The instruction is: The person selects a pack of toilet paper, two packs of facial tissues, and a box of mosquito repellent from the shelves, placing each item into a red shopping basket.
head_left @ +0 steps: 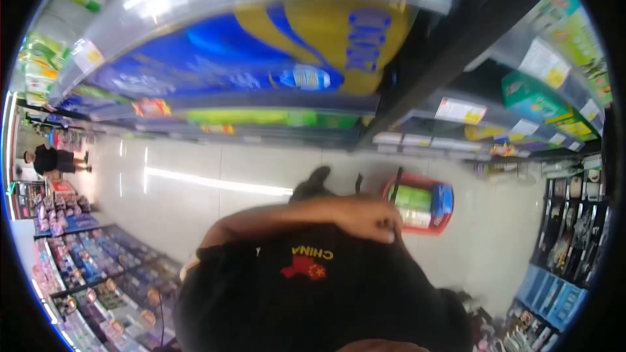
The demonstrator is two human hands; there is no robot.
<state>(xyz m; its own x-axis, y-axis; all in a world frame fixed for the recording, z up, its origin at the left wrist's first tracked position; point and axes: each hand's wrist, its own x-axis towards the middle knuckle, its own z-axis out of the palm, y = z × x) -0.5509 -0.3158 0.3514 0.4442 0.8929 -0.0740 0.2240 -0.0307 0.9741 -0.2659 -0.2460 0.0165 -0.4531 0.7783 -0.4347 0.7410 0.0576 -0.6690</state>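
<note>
My left forearm reaches across the front of my black shirt, which has yellow "CHINA" lettering. My left hand lies at the shirt's right side with its fingers curled in; what they hold, if anything, is hidden. Just beyond the fingers, a red shopping basket is low over the tiled floor. Green-and-white packages and a blue package lie inside it. My right hand is out of view. One dark shoe shows past my left forearm.
Close ahead is a shelf with large blue-and-gold packs behind a clear front strip. A dark shelf post slants beside it. Display racks stand at the left, more goods at the right. A person stands far left.
</note>
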